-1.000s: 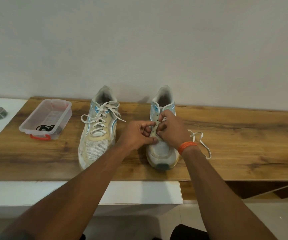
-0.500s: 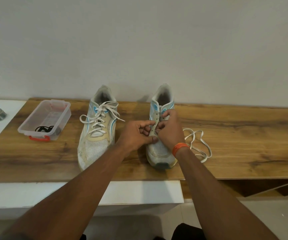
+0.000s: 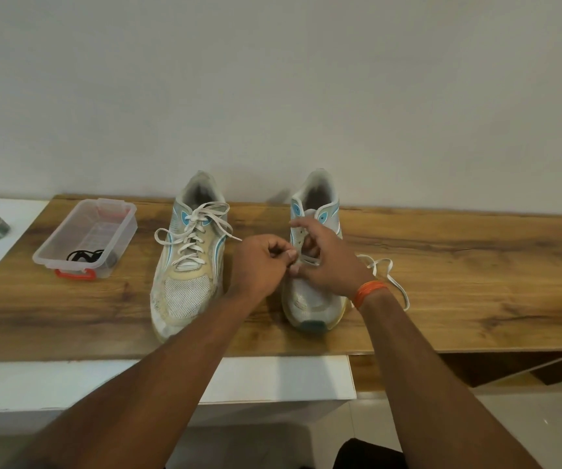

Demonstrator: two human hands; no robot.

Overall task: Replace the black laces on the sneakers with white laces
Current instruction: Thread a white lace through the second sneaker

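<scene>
While both hands work at the right sneaker [image 3: 313, 299] near the wooden table's [image 3: 475, 282] front edge, the left hand [image 3: 262, 262] is curled, pinching the white lace [image 3: 382, 272] at the eyelets; the right hand [image 3: 327, 258] has fingers hooked around the lace. Loose lace trails right onto bare wood. The left sneaker [image 3: 188, 265] is laced white. Black laces [image 3: 85, 256] lie in the plastic box [image 3: 69, 238].

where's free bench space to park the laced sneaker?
Widest bare patch: wooden bench right of the loose white lace, out to the frame edge. Smaller strip along the front edge below the clear bin. Crowded: between the laced sneaker and unlaced sneaker, where left hand and right hand work.
</scene>
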